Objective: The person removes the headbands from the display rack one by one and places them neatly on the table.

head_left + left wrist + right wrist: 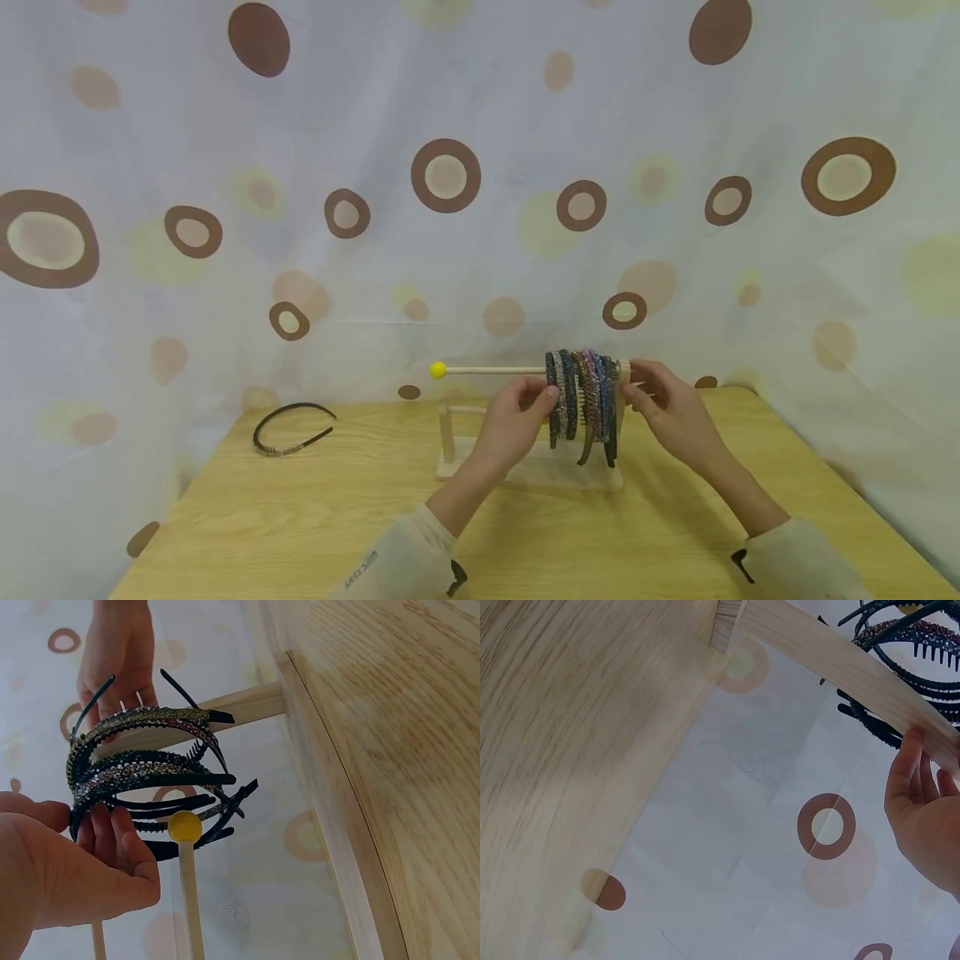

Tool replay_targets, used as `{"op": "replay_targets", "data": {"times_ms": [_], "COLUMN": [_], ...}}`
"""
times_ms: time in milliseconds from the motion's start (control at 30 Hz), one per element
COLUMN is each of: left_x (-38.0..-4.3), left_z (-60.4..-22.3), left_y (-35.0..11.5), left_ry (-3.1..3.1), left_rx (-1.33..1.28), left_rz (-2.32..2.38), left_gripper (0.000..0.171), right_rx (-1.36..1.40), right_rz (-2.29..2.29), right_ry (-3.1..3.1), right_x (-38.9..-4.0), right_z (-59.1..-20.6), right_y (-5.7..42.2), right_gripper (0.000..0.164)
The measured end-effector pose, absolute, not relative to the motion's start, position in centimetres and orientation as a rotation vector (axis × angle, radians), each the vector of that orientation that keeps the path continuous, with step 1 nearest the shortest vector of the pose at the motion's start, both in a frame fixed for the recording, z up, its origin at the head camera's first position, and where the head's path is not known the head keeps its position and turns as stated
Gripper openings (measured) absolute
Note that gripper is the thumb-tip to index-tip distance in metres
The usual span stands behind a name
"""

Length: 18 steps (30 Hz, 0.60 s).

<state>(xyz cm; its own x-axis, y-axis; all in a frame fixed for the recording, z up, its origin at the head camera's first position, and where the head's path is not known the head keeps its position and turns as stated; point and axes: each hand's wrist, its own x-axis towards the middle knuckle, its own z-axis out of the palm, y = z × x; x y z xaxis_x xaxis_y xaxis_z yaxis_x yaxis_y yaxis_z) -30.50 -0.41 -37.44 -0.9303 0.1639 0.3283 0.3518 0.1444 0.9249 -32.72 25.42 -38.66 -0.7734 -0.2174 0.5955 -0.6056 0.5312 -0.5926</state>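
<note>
Several glittery headbands [588, 392] in black, silver, pink and blue hang side by side on the upper rod [491, 370] of a wooden stand. Their toothed undersides and dark tips show in the left wrist view. My left hand [513, 421] pinches the leftmost headband of the row between thumb and fingers. At the other end, my right hand [675, 417] grips the top of the stand's upright post [847, 671], fingers behind and thumb in front. A yellow ball [184, 826] caps the rod's free left end.
One black headband with a sparkly section [279, 452] lies on the wooden table [225, 508] at the left. The stand's flat base [562, 471] sits near the table's back, with a shorter post [447, 433] at its left. A dotted curtain [480, 100] hangs behind.
</note>
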Motion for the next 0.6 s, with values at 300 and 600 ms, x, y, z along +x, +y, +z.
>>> {"op": "replay_targets", "data": {"times_ms": [300,600], "left_x": [-30.8,-30.4], "left_z": [-37.3,-36.8], "left_y": [-0.9,-1.5], "left_ry": [-2.275,-2.27], "left_rx": [-0.542,-0.506], "left_rz": [-1.883,-1.831], "left_gripper": [0.037,0.038], "right_rx": [0.66,0.67], "right_rz": [1.138,1.149], "right_ry": [-2.328,-2.327], "right_x": [-33.0,-32.9], "right_z": [-38.5,-38.9], "right_y": [25.7,25.7], "right_gripper": [0.038,0.038]}}
